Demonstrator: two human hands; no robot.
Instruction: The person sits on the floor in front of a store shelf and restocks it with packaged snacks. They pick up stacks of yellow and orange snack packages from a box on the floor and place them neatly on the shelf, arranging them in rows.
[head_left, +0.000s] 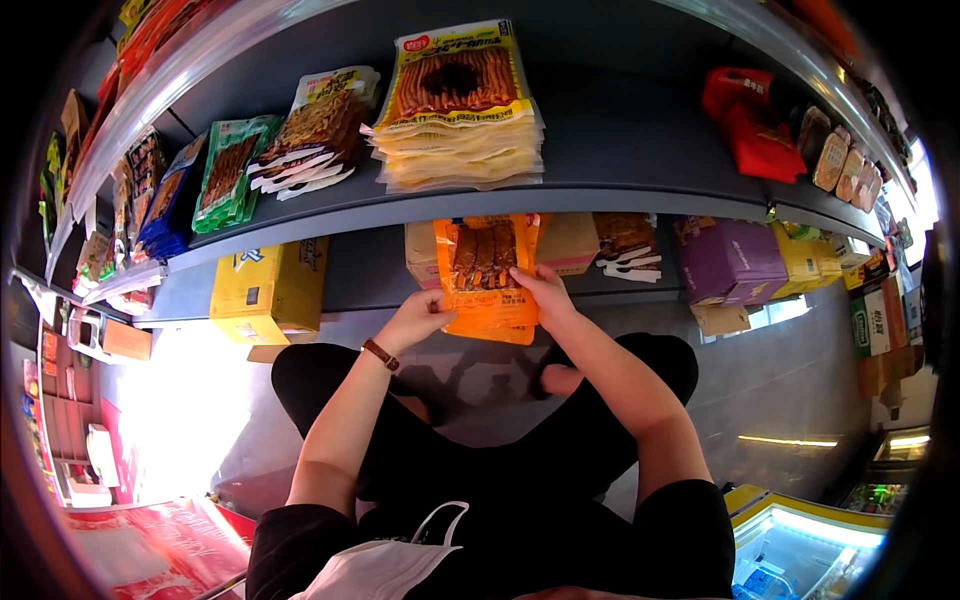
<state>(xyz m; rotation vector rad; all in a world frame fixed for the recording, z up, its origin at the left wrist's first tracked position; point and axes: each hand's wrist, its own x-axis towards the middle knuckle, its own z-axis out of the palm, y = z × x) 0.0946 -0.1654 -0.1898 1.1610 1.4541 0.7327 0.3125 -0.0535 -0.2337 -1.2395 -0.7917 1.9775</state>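
Note:
My left hand (415, 321) pinches the lower left edge of orange plastic snack packets (491, 309), which have brown pieces showing through a clear window. On their right edge is my right hand (550, 295), its thumb laid over the front packet. The packets are held upright before the lower shelf, with a cardboard box (574, 242) behind them. Above, on the middle shelf, lies a tall stack of yellow and clear snack packets (459, 97). Brown and white packets (319, 124) and green packets (231, 169) lie to its left.
A yellow box (268, 289) stands on the lower shelf at left, a purple box (731, 259) at right. The shelf's front edge (525, 201) runs just above my hands. Red packets (756, 127) lie at the upper right. A lit freezer (810, 544) is at the lower right.

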